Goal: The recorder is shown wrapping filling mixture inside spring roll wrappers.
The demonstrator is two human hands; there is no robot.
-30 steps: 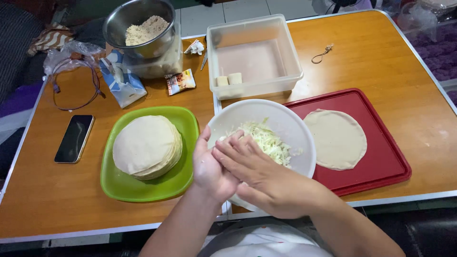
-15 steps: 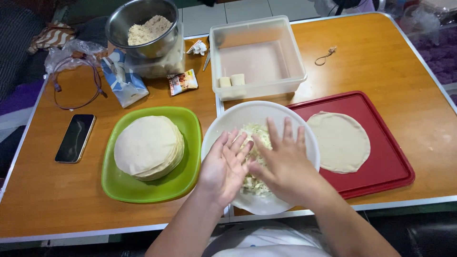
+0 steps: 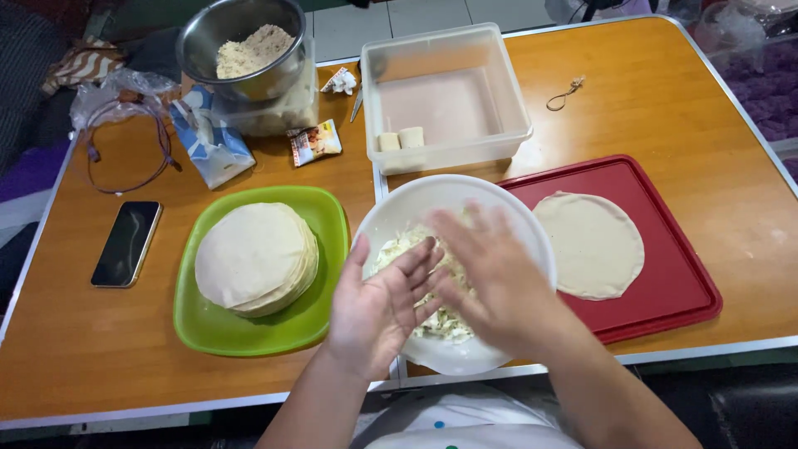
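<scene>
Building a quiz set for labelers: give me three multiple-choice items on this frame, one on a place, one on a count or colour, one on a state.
1. Where does the single flat round dough wrapper lie?
A. on the red rectangular plastic tray
B. on the green plate
C. in the clear tub

2. What colour is the square plate under the stack of round wrappers?
A. red
B. green
C. white

3. How are the left hand and right hand placed?
A. flat on the table
B. holding the phone
C. over the white round bowl of shredded filling

Answers: 1 A, the wrapper sits alone on the red tray. 2 B, the rim is bright green. 3 C, both hands are above the bowl.
</scene>
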